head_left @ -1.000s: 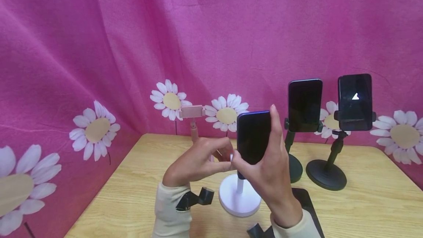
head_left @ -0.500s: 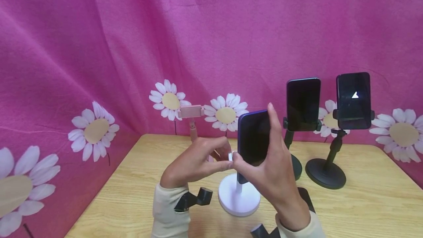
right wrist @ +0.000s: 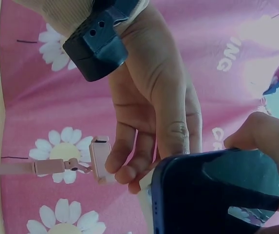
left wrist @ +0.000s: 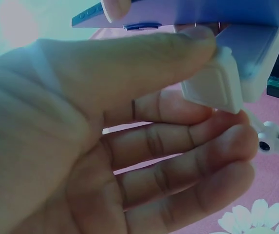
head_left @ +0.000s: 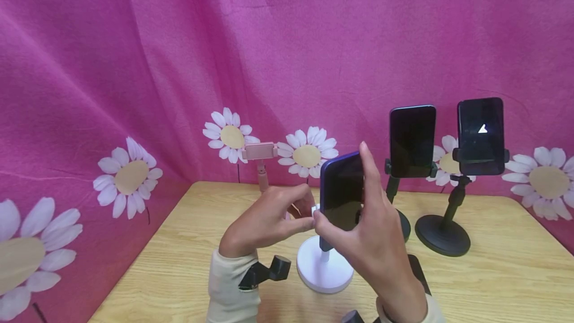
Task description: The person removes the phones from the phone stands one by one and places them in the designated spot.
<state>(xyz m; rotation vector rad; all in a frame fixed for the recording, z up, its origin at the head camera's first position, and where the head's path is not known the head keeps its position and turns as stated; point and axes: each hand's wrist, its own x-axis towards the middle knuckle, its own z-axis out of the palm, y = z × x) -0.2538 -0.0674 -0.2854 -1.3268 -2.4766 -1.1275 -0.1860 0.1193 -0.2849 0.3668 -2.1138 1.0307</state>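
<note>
A dark phone [head_left: 338,193] with a blue-purple edge stands upright and angled above a white phone stand [head_left: 309,268]. My right hand [head_left: 381,236] holds it, index finger along its right edge and thumb near its lower left. At the phone's left side, my left hand [head_left: 264,221] pinches a white clamp arm [left wrist: 214,85] of the stand between thumb and fingers. The left wrist view shows the white clamp block [left wrist: 258,58] close behind the phone's blue back. How far the phone sits inside the clamp cannot be made out.
Two black stands hold phones [head_left: 412,141] [head_left: 481,136] at the back right. A pink phone stand [head_left: 261,152] stands at the back left. Another dark phone [head_left: 418,270] lies flat on the wooden table [head_left: 502,268], partly behind the right forearm. A pink flowered cloth [head_left: 341,54] hangs behind.
The phone has turned so its left edge shows more and its top slants more. My right hand has turned with it, while the left hand stays almost in place.
</note>
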